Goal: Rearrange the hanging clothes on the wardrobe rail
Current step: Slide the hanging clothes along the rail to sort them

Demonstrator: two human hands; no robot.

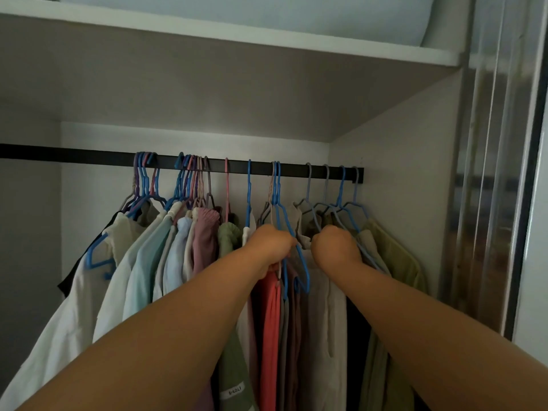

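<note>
Clothes hang in a row from the black wardrobe rail [178, 160], which runs straight across from left to right, so any hanger has to slide sideways along it. Both hands are up just under the rail, near its right end. The left hand [271, 244] is curled tight around the shoulder of a blue hanger [284, 223] whose hook sits on the rail right above it. A coral red garment [271, 321] hangs down under that hand. The right hand [336, 246] is a fist gripping the next bunch of pale blue hangers [332, 203], closer to the rail's right end. A small gap is between the two hands. The wardrobe side wall [400, 173] stops things at the right end of the rail. Toward the left end, a thick bunch of light shirts [154, 262] is packed close, so there is little room that way until they get pushed along.
</note>
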